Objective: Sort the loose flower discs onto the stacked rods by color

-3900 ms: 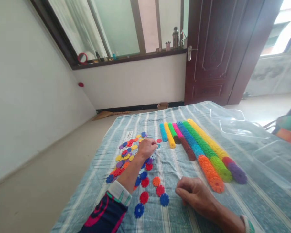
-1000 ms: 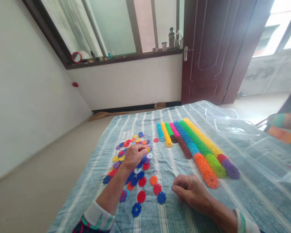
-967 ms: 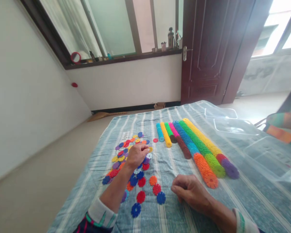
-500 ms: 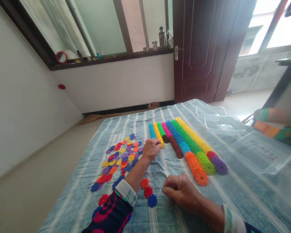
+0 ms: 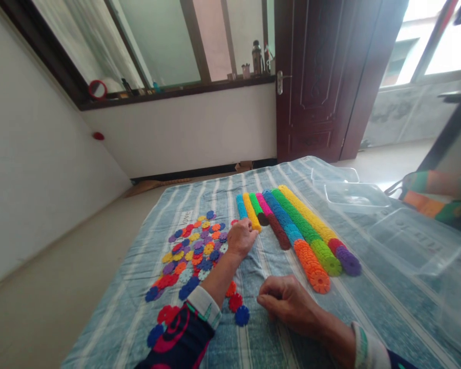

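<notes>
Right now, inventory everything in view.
striped cloth: one, blue-white, foreground
loose discs: many, mixed colours, mid-left on cloth
disc rows: seven, multicoloured, right of those
boxes: at least three, clear, right
"love" lettering: one, dark, cloth's left
door: one, maroon, back
windows: two, pale, back, right
flask: one, dark, sill
mirror: one, red-rimmed, sill
small items: several, indistinct, sill
wall spot: one, red, back left
broom: one, tan, floor
carton: one, brown, floor
bag: one, orange-green, right edge
left hand: one, white-cuffed, by disc rows
right hand: one, white-cuffed, cloth's near side
</notes>
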`<state>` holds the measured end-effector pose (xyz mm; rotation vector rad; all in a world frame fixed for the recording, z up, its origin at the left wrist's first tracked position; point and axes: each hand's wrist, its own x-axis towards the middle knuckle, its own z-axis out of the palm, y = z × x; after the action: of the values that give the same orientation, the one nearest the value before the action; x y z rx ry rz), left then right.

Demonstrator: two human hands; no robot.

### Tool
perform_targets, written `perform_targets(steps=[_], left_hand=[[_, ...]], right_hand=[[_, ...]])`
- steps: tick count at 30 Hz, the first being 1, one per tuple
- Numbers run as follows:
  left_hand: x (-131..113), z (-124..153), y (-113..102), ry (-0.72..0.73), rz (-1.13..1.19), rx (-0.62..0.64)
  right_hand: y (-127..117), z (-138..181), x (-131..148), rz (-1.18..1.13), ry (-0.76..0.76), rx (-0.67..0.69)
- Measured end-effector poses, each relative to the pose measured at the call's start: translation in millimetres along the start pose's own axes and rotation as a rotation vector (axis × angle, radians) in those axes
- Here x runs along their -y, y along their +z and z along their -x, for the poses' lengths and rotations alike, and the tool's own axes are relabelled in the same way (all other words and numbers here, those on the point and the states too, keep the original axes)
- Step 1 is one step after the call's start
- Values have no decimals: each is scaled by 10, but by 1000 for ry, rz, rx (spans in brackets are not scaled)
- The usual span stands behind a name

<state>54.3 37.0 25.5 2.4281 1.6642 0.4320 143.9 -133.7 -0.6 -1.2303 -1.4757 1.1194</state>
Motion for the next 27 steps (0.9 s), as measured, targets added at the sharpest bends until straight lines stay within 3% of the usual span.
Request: perform_targets(steps=[10, 18, 22, 27], left_hand=[[73, 64, -64, 3, 37, -8], [755, -66, -475, -77, -49, -24], [1062, -102, -673, -100, -90, 84], [1213, 15, -758, -44, -28, 295]], right_hand=[[-20, 28, 43, 22, 6, 30], [-6, 34, -5, 40, 30, 34], [-4, 38, -6, 25, 42, 42], [-16, 45, 6, 48, 32, 40]])
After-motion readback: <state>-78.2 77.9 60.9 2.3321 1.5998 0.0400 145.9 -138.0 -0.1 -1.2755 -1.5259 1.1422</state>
